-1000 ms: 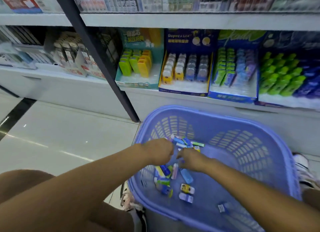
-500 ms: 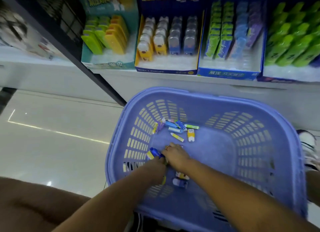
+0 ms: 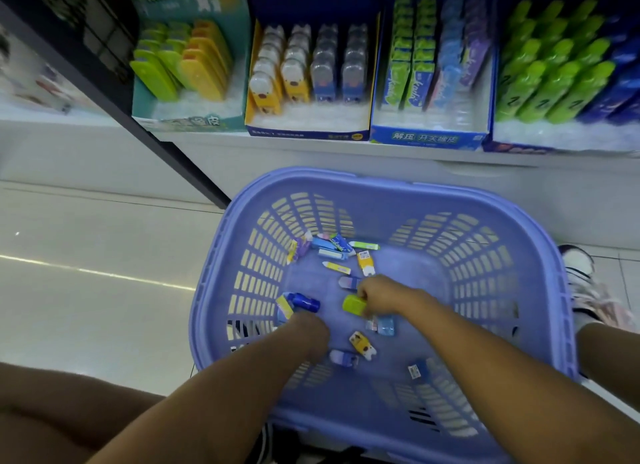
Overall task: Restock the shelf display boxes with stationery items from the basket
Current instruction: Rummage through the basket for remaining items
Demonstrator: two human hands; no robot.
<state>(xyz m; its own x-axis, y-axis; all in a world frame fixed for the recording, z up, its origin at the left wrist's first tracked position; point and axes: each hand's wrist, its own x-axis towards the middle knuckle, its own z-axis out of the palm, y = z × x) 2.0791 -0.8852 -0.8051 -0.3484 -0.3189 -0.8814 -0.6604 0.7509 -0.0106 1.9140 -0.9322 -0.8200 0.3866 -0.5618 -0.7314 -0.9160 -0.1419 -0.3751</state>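
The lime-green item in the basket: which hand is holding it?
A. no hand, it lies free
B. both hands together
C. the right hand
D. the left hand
C: the right hand pinches the lime-green item inside the basket, while the left hand grips the dark blue items further to the left.

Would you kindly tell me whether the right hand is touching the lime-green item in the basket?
Touching. The head view shows the right hand pinching the lime-green item, with no gap between them.
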